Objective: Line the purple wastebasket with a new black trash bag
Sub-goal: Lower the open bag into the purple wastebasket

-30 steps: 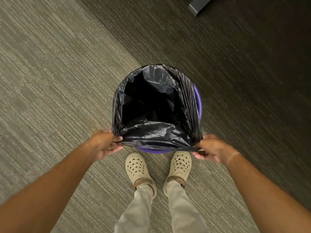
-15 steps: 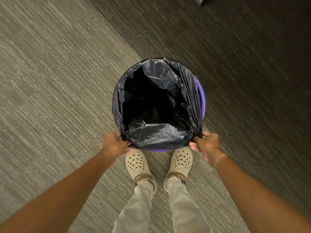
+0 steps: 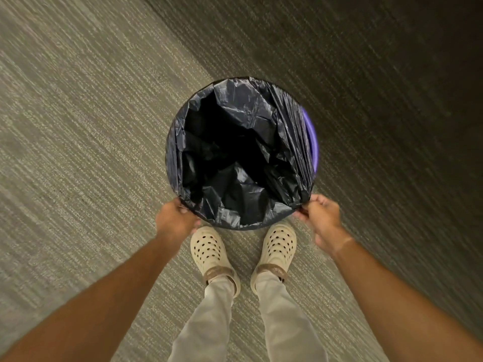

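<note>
A black trash bag (image 3: 243, 142) hangs open inside the purple wastebasket (image 3: 312, 141), which stands on the carpet straight below me. The bag's edge is folded over the rim on the left, far and near sides; a purple strip of rim shows bare on the right. My left hand (image 3: 175, 220) grips the bag's edge at the near-left of the rim. My right hand (image 3: 320, 215) pinches the bag's edge at the near-right.
My two feet in cream clogs (image 3: 209, 250) stand just behind the basket, toes almost touching it. Grey striped carpet (image 3: 78, 126) lies all around, turning darker toward the upper right.
The bag's near edge has been pulled down over the near rim, hiding the purple there. Both hands have moved down and closer against the basket's sides.
</note>
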A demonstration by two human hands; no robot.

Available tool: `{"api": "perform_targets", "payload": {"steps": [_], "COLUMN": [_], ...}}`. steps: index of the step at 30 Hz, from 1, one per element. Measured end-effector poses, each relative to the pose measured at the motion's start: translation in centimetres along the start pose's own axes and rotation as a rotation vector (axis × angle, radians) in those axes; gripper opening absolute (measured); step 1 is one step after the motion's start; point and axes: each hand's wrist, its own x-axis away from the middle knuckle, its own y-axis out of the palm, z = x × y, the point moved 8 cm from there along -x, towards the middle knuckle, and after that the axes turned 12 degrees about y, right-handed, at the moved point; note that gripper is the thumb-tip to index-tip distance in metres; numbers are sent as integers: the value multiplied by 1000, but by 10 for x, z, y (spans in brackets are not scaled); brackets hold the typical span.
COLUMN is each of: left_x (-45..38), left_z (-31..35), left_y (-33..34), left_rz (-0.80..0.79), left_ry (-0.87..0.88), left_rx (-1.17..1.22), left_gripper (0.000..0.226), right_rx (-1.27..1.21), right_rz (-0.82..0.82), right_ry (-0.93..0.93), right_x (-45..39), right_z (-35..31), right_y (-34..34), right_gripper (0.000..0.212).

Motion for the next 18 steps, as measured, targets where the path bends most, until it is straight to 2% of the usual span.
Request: {"api": "perform_targets", "payload": {"steps": [3,5,8,10,12,14,15,18], "left_x": [-9,-15,-24,-28,-32,-32,-33,-46], "left_z": [6,11,32,52,68,83,87,80], "left_y": [-7,-26,-56,-68,-69,-65,-64,-63], "left_rz": [-3,65,195,249,263,270,283,353], "left_ry": [-11,9,121,203,286,387,419,362], "left_rx": [32,16,174,283,299,197,167,171], "left_gripper": [29,28,34,24,15,14,7,23], "right_rx": [13,63,204,409,477,451,413,278], "right_rz": [36,115,150,236,315,357,357,281], "right_ry": [-126,-275,-465,-602,-679,-678,-648,-473], "right_x": [13,22,34,40,40,34,27,4], "right_z": [-36,-67,-101,-116,-123,-125,-126,-123], "right_y": [0,-4,5,14,15,12,9,8], "right_gripper": [25,28,20,16,16,23,24,19]}}
